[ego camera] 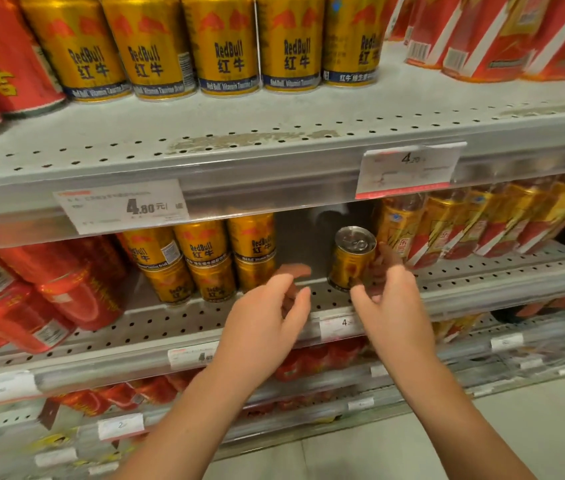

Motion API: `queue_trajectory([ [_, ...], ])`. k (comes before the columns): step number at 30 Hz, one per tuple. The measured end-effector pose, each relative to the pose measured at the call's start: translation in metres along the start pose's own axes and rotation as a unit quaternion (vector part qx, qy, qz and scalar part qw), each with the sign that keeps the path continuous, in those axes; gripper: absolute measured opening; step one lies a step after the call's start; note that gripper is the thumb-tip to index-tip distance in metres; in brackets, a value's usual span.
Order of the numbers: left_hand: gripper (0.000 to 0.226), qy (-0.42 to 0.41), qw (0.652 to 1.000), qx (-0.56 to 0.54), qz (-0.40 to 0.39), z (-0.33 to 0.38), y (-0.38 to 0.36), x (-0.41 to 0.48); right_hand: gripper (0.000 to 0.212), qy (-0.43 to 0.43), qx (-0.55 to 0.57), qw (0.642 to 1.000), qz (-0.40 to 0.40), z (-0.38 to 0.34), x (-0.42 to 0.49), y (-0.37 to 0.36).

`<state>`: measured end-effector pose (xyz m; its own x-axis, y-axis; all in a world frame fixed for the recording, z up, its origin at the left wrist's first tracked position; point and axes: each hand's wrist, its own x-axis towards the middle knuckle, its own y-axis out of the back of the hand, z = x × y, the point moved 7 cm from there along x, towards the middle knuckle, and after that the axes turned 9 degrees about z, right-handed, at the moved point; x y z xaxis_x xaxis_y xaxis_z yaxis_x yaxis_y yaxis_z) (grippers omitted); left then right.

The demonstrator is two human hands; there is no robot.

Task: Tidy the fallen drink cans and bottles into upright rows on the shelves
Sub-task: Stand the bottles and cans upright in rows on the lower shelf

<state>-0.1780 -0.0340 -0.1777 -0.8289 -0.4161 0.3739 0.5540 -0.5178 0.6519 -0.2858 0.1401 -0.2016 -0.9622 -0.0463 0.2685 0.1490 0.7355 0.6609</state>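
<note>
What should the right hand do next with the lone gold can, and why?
Probably slide the lone gold can left, against the stacked gold cans. The right hand grips it upright, but a bare gap of shelf separates it from that stack, where the left hand hovers open.

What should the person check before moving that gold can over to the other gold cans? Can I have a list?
1. The right hand grips the lone gold can: ok.
2. Can's top faces up: ok.
3. Can's base flat on the shelf: cannot tell, the hand hides it.
4. Bare space beside the stacked gold cans: ok.
5. The left hand is empty, free to help: ok.
6. Can lined up with the stack: not ok, it stands apart.
</note>
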Motion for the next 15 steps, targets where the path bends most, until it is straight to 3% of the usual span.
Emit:
queue_trajectory([
  [3,0.032,-0.037,0.998,0.048,-0.021,0.025,-0.028,0.021,0.047,0.014,-0.001,1.000,-0.025,0.005,0.004,-0.002],
  [6,0.056,-0.041,0.993,0.105,-0.038,0.033,-0.050,0.039,0.061,0.032,0.028,0.998,-0.054,0.006,0.006,-0.005],
  [15,0.059,0.024,0.988,0.147,0.049,0.013,-0.037,0.020,0.063,0.114,0.045,0.984,-0.126,-0.004,0.011,-0.019],
])
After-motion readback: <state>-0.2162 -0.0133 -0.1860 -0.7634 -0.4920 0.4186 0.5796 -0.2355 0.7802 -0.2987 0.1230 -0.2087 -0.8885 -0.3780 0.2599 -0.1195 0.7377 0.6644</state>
